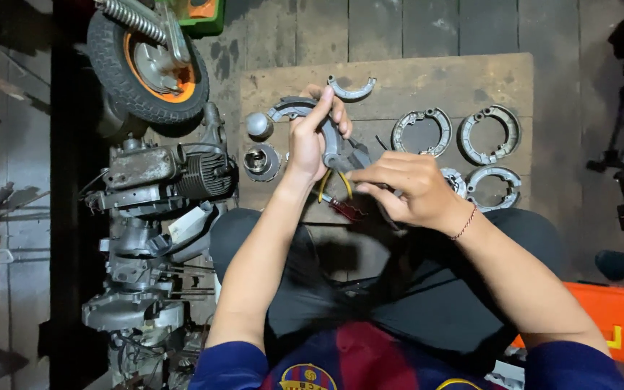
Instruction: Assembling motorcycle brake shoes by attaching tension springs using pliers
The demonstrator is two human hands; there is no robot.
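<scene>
Closest, the left hand [310, 141] wraps its fingers around a curved grey metal brake shoe [305, 115] while the right hand [406, 189] pinches at its lower end, apparently mid-assembly. Beyond, three assembled round brake shoe pairs [422, 131] and one loose shoe half [351, 88] lie on the wooden board [413, 79]; a small tyred wheel [146, 65] stands far left.

grey curved brake shoe [299, 108] | metal | upright, held above wooden board

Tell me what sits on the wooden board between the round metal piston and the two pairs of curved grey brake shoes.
Head view: both hands, left hand gripping a curved brake shoe, right hand beside it.
</scene>
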